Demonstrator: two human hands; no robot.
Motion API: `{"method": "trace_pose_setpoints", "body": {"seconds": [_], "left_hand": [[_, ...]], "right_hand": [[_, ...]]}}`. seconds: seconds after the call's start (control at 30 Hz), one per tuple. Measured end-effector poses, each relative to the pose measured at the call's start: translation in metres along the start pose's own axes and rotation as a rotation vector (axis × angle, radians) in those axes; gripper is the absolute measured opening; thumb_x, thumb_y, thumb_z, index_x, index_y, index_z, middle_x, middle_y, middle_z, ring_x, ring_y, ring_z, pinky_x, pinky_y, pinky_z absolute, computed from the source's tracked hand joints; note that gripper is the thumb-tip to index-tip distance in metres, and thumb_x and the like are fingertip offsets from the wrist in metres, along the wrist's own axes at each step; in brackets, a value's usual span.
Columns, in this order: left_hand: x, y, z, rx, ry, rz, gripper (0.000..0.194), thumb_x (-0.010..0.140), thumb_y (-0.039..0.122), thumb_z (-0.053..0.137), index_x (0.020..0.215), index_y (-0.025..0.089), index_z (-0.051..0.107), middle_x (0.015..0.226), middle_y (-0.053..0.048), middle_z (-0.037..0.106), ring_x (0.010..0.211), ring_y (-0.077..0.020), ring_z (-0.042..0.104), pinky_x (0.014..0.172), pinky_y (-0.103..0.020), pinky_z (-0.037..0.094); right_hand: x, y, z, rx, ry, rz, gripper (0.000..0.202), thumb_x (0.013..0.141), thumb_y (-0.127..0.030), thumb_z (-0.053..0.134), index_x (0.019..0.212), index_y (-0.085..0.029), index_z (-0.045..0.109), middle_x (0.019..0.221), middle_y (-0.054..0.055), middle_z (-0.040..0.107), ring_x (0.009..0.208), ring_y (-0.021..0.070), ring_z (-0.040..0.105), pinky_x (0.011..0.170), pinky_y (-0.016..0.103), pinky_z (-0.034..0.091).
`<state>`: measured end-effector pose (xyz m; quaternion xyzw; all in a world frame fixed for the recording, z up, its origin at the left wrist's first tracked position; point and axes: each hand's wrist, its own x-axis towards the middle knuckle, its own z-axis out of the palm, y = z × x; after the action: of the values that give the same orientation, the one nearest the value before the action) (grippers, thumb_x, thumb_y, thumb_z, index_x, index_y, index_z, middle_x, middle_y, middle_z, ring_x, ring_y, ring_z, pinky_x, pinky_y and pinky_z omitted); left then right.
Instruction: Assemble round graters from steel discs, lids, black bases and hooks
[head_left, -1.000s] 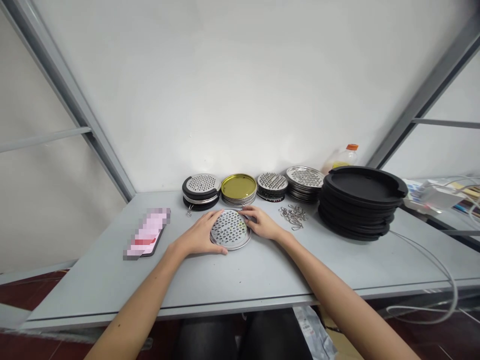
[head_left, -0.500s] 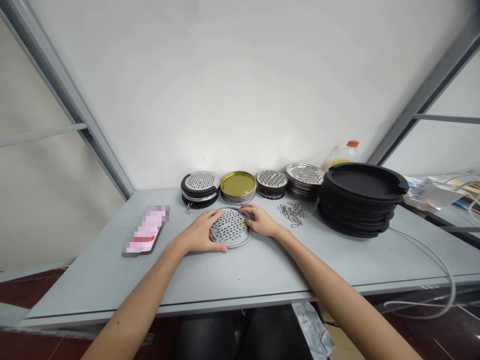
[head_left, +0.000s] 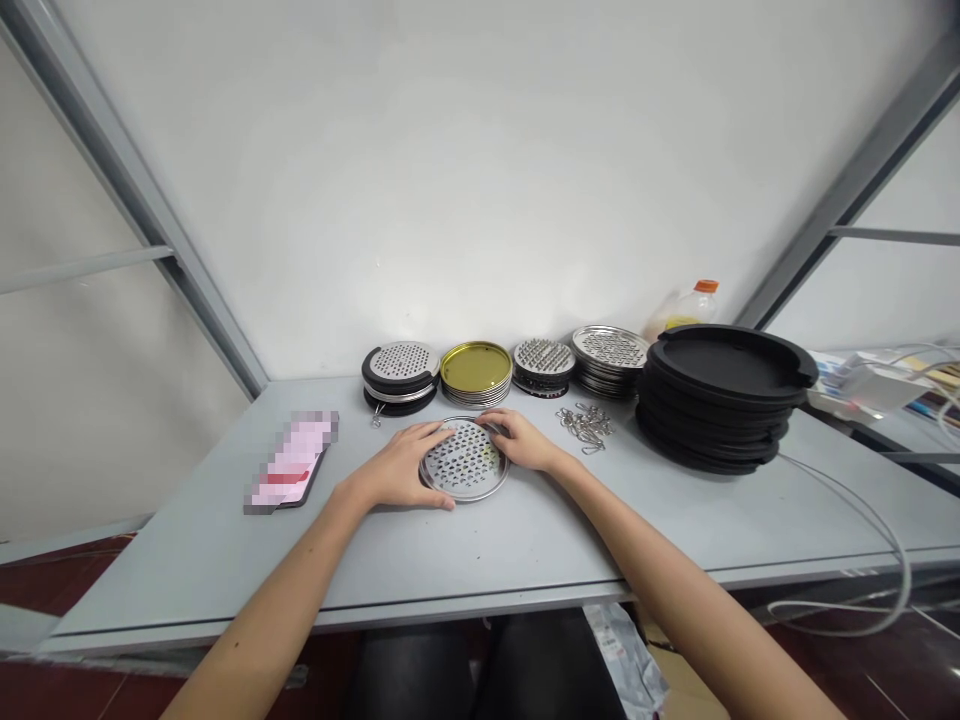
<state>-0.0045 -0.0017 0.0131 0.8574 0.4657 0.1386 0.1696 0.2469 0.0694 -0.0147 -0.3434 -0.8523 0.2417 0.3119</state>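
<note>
Clearly, the round grater disc point(head_left: 466, 465) lies on the table point(head_left: 525, 560) between the left hand point(head_left: 399, 470), cupped around its rim from seven to eleven o'clock, and the right hand point(head_left: 523, 442), curled at one; whether either grips firmly, I can't tell.

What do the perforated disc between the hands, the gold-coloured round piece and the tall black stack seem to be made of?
Perforated disc: metal, likely stainless steel, given its silvery sheen and bright rim.
Gold-coloured round piece: probably coated metal, glossy, with a thin raised rim.
Black stack: matte and thick-edged, likely moulded plastic, though rubber or foam is possible.
</note>
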Motion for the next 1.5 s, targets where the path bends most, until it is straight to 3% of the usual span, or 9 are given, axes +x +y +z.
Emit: {"method": "trace_pose_setpoints", "body": {"seconds": [0.13,0.37,0.67,0.93,1.33,1.5], "left_hand": [[0.000,0.003,-0.002,0.008,-0.016,0.022,0.112,0.055,0.072,0.074,0.148,0.027,0.031,0.154,-0.008,0.031,0.139,-0.0370,0.029,0.114,-0.049,0.026],[0.001,0.004,-0.002,0.000,-0.012,0.024,0.115,0.054,0.073,0.073,0.149,0.025,0.029,0.153,-0.007,0.033,0.138,-0.0359,0.031,0.114,-0.047,0.027],[0.001,0.002,-0.001,0.000,-0.028,-0.004,0.116,0.055,0.073,0.072,0.150,0.024,0.027,0.153,-0.008,0.033,0.138,-0.0366,0.032,0.114,-0.046,0.027],[0.000,-0.003,0.005,-0.012,-0.070,-0.100,0.120,0.053,0.074,0.073,0.151,0.027,0.021,0.160,-0.011,0.007,0.145,-0.0384,0.009,0.114,-0.051,0.022],[0.000,-0.006,0.008,-0.006,-0.088,-0.102,0.120,0.052,0.075,0.073,0.150,0.025,0.025,0.160,-0.012,0.009,0.145,-0.0392,0.009,0.115,-0.052,0.020],[0.001,-0.007,0.008,0.008,-0.087,-0.094,0.120,0.052,0.075,0.072,0.150,0.027,0.024,0.160,-0.012,0.010,0.145,-0.0383,0.008,0.115,-0.051,0.020]], "right_hand": [[0.000,-0.001,-0.002,-0.003,-0.035,0.008,0.047,0.072,-0.002,0.047,0.112,-0.015,0.069,0.119,0.011,0.066,0.112,0.0245,0.059,0.104,0.042,0.041],[0.000,-0.004,-0.002,-0.002,-0.006,0.042,0.030,0.082,-0.013,0.049,0.100,-0.015,0.073,0.114,0.011,0.067,0.106,0.0232,0.062,0.098,0.040,0.045],[-0.001,-0.013,-0.005,-0.012,0.002,0.083,0.022,0.082,-0.024,0.058,0.093,-0.015,0.075,0.111,0.012,0.068,0.103,0.0249,0.063,0.095,0.039,0.047],[-0.004,-0.013,-0.005,-0.078,0.002,0.053,0.023,0.082,-0.028,0.060,0.095,-0.017,0.075,0.115,0.012,0.066,0.105,0.0257,0.062,0.094,0.040,0.047],[-0.007,-0.015,-0.004,-0.224,0.009,-0.044,0.024,0.086,-0.029,0.056,0.097,-0.017,0.073,0.113,0.012,0.065,0.105,0.0268,0.059,0.094,0.040,0.047],[-0.008,-0.014,-0.001,-0.220,0.024,-0.059,0.029,0.089,-0.032,0.053,0.107,-0.017,0.070,0.116,0.013,0.063,0.107,0.0255,0.058,0.096,0.039,0.046]]}}
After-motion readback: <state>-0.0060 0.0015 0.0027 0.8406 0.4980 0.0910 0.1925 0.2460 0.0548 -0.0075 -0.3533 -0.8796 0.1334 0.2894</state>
